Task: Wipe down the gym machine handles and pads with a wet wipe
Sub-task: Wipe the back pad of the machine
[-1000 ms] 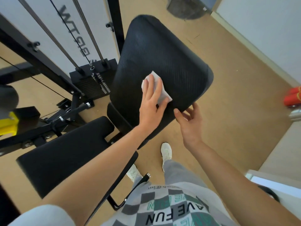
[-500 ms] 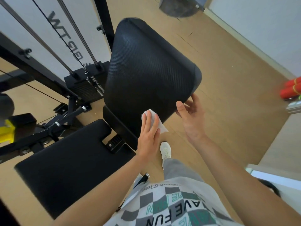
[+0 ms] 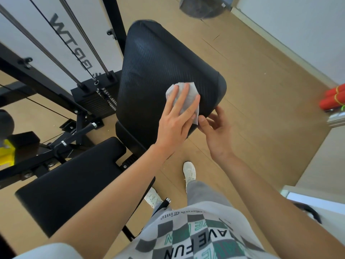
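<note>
A black ribbed back pad [image 3: 158,62] stands tilted in the middle of the view. My left hand [image 3: 176,120] lies flat on its lower right part, fingers spread, pressing a white wet wipe [image 3: 192,90] against the surface. The wipe is crumpled and shows above and between my fingers. My right hand [image 3: 216,131] holds the pad's lower right edge, thumb on the front and fingers curled behind. A black seat pad [image 3: 65,184] sits lower left, under my left forearm.
The machine's black frame, guide rods and weight stack [image 3: 93,101] stand to the left, with a chrome-tipped black bar [image 3: 82,131] low beside the seat. Wooden floor spreads to the right. Red rolls [image 3: 332,100] lie at the far right, and a yellow object [image 3: 6,154] at the far left.
My left hand slid the wipe down to the pad's bottom edge, then back up toward its lower right corner. My right hand has stayed on the pad's edge.
</note>
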The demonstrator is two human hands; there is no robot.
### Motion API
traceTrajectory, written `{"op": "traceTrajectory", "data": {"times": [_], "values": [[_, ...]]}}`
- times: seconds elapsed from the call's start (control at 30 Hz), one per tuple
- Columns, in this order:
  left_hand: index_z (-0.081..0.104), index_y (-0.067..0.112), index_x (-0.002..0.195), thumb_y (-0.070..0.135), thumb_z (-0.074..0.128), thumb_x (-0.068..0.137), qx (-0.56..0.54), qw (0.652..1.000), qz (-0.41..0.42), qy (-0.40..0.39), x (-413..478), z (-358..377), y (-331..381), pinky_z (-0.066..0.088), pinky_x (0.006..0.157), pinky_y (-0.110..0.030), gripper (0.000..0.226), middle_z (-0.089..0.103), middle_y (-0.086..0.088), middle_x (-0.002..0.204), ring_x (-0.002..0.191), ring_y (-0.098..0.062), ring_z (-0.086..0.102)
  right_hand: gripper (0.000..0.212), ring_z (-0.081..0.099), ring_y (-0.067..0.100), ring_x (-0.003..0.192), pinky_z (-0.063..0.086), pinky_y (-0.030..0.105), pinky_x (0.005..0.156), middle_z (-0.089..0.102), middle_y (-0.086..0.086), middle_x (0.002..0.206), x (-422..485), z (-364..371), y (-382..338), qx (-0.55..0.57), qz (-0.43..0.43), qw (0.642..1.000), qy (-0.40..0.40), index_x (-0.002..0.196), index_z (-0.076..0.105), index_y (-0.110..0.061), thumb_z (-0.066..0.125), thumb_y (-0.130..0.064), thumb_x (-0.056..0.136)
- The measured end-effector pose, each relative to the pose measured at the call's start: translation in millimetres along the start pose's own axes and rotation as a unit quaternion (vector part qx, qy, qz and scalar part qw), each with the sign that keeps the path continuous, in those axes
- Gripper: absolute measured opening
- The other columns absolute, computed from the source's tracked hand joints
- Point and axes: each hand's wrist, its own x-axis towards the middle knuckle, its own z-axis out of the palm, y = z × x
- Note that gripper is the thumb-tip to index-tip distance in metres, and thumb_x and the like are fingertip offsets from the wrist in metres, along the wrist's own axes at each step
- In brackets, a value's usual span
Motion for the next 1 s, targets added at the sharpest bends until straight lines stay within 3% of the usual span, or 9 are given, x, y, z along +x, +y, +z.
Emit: {"op": "traceTrajectory", "data": {"times": [0.13,0.23,0.3,0.37,0.5,0.57,0.7,0.83,1.0], "values": [[0.049,0.018,0.15,0.019,0.057,0.106,-0.058,0.989,-0.137,0.013,-58.6,19.1,12.0,0.018,0.122,-0.017,0.045,0.03,-0.016,0.164,0.154,-0.037,0.023,0.05,0.068,0.019,0.115,0.06,0.048,0.093,0.071,-0.008,0.122,0.2,1.2,1.2,-0.007,0.009,1.0,0.008,0.137,0.054,-0.033,0.073,-0.04,0.092],[0.035,0.032,0.157,0.018,0.058,0.105,-0.103,0.954,-0.28,-0.007,-104.3,29.1,18.3,0.025,0.121,-0.024,0.058,0.023,-0.007,0.168,0.154,-0.029,0.024,0.054,0.068,0.018,0.114,0.059,0.049,0.094,0.07,-0.008,0.123,0.0,3.5,1.0,-0.009,0.017,1.0,0.019,0.137,0.054,-0.034,0.073,-0.047,0.088],[0.02,0.043,0.16,0.024,0.057,0.105,-0.161,0.896,-0.414,-0.019,-122.1,29.3,20.7,0.036,0.119,-0.033,0.069,0.024,0.016,0.164,0.148,-0.008,0.031,0.057,0.069,0.019,0.113,0.059,0.049,0.094,0.071,-0.008,0.123,0.5,4.4,-0.4,-0.012,0.019,1.0,0.022,0.137,0.054,-0.033,0.073,-0.049,0.086],[0.02,0.041,0.161,0.032,0.055,0.106,-0.182,0.844,-0.505,-0.024,-130.7,29.1,17.9,0.038,0.118,-0.029,0.066,0.027,0.036,0.155,0.138,0.009,0.037,0.059,0.069,0.019,0.113,0.059,0.049,0.093,0.071,-0.007,0.122,0.4,5.1,-1.5,-0.016,0.021,0.999,0.025,0.139,0.053,-0.033,0.073,-0.05,0.085],[0.03,0.035,0.16,0.028,0.052,0.107,-0.183,0.795,-0.577,-0.035,-132.7,27.2,8.7,0.031,0.112,-0.021,0.058,0.022,0.015,0.168,0.149,-0.014,0.033,0.06,0.069,0.017,0.111,0.06,0.049,0.092,0.07,-0.009,0.122,-1.3,7.3,-3.6,-0.021,0.018,0.999,0.036,0.14,0.052,-0.033,0.073,-0.049,0.086],[0.029,0.033,0.16,0.031,0.052,0.107,-0.174,0.811,-0.558,-0.034,-126.9,26.7,11.0,0.035,0.116,-0.029,0.058,0.022,0.01,0.168,0.149,-0.018,0.034,0.058,0.069,0.016,0.111,0.061,0.049,0.091,0.07,-0.011,0.122,-1.6,7.9,-4.4,-0.024,0.018,0.999,0.041,0.14,0.053,-0.032,0.074,-0.046,0.088],[0.03,0.026,0.16,0.029,0.054,0.107,-0.135,0.894,-0.428,0.007,-96.8,25.7,26.5,0.035,0.122,-0.043,0.058,0.021,0.009,0.167,0.155,-0.019,0.026,0.051,0.068,0.009,0.11,0.061,0.043,0.091,0.07,-0.018,0.119,-2.5,6.2,-5.6,-0.036,0.017,0.998,0.038,0.137,0.054,-0.034,0.074,-0.041,0.091],[0.045,0.012,0.151,0.017,0.06,0.104,-0.1,0.961,-0.255,0.051,-50.3,19.1,32.1,0.022,0.124,-0.024,0.049,0.031,0.002,0.161,0.155,-0.027,0.026,0.052,0.067,0.004,0.111,0.06,0.028,0.09,0.068,-0.021,0.121,-4.1,3.6,-9.5,-0.044,0.016,0.999,0.026,0.139,0.052,-0.035,0.073,-0.041,0.092],[0.05,0.009,0.148,0.015,0.063,0.102,-0.055,0.992,-0.104,0.045,-6.0,-2.9,15.4,0.024,0.125,-0.027,0.048,0.035,-0.002,0.16,0.153,-0.03,0.031,0.051,0.063,-0.002,0.112,0.055,0.012,0.084,0.063,-0.019,0.125,-8.8,3.5,-22.0,-0.044,0.022,0.999,0.016,0.141,0.049,-0.029,0.07,-0.035,0.095]]}}
